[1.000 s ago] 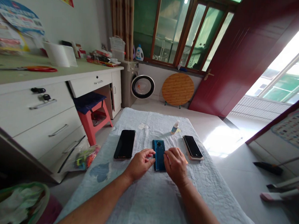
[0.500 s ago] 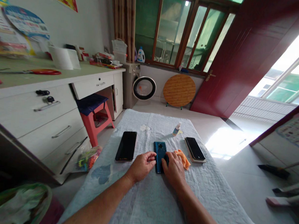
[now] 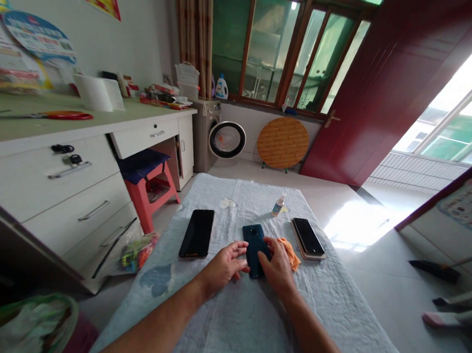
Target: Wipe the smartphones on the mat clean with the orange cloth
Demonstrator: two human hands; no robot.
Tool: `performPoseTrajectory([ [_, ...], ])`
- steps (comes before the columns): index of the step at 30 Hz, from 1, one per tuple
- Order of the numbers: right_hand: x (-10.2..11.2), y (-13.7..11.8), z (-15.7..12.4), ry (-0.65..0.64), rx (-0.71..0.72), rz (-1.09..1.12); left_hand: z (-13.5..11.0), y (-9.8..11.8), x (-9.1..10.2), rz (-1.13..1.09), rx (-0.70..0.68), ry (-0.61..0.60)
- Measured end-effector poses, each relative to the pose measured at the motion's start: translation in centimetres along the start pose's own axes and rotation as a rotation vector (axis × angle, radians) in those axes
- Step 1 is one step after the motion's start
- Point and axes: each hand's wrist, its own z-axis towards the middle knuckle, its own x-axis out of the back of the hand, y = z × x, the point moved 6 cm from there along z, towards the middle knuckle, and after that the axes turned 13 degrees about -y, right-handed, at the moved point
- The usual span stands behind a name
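Note:
A dark blue smartphone [image 3: 252, 237] is between my hands, its back with the round camera block facing up. My right hand [image 3: 277, 264] grips its right side, thumb on the back and fingers by the right edge. Beside the left edge, my left hand [image 3: 226, 261] has its fingers apart and holds nothing; whether a fingertip touches the edge I cannot tell. An orange cloth [image 3: 291, 253] lies crumpled right by my right hand, partly covered by it. To the left is a black-screened phone [image 3: 198, 233]; to the right, another phone [image 3: 308, 236] rests on a pale flat item.
A small spray bottle [image 3: 278, 205] stands beyond the phones on the light blue cloth-covered table [image 3: 227, 325]. Left of it are a pink stool [image 3: 149, 192] and a white desk [image 3: 79, 188]. A bin [image 3: 67, 326] sits at the lower left.
The blue phone has turned and tipped slightly, and its back looks darker. My left hand's thumb and fingers have spread apart. My right thumb has shifted further onto the phone's back.

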Motion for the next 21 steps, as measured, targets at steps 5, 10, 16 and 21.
performPoseTrajectory([
  [5, 0.2, 1.2, 0.3, 0.062, -0.024, 0.242, 0.4, -0.7, -0.7, -0.067, 0.025, -0.070],
  [10, -0.4, 1.9, 0.3, 0.048, -0.085, 0.479, 0.7, -1.1, -0.9, -0.084, 0.030, -0.104],
  [16, 0.1, 1.2, 0.2, 0.044, -0.075, 0.543, 0.5, -0.9, -1.2, -0.044, 0.018, -0.129],
  [21, 1.9, 0.3, -0.1, 0.115, -0.040, 0.258, 0.2, -0.1, -1.0, -0.017, -0.004, -0.040],
])
